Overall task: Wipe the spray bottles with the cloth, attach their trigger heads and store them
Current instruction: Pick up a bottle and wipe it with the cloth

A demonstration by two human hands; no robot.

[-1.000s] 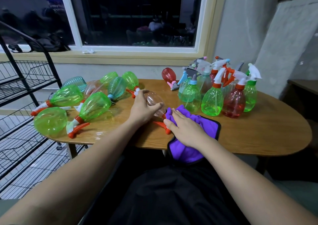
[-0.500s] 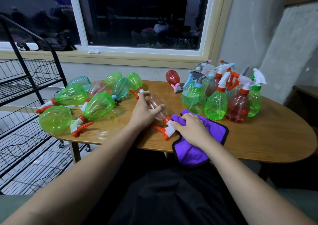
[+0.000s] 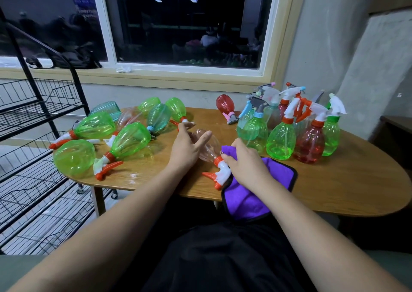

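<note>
A clear pinkish spray bottle [image 3: 206, 145] lies on its side on the wooden table [image 3: 334, 187], its white and orange trigger head [image 3: 219, 174] pointing toward me. My left hand [image 3: 186, 145] rests on the bottle's body with fingers spread and loosely curved around it. My right hand [image 3: 245, 164] grips a bunched fold of the purple cloth [image 3: 256, 193] beside the bottle's neck. The rest of the cloth lies flat and hangs over the table's front edge.
Several green, teal and clear bottles [image 3: 129, 140] lie on their sides at the left. Several upright bottles [image 3: 281, 142] with trigger heads stand at the right; a red one [image 3: 225, 107] lies behind. A black wire rack [image 3: 33, 135] stands left of the table.
My right hand went from lying flat on the cloth to gripping a bunched fold of it and lifting it toward the bottle's neck. My left hand stayed on the bottle.
</note>
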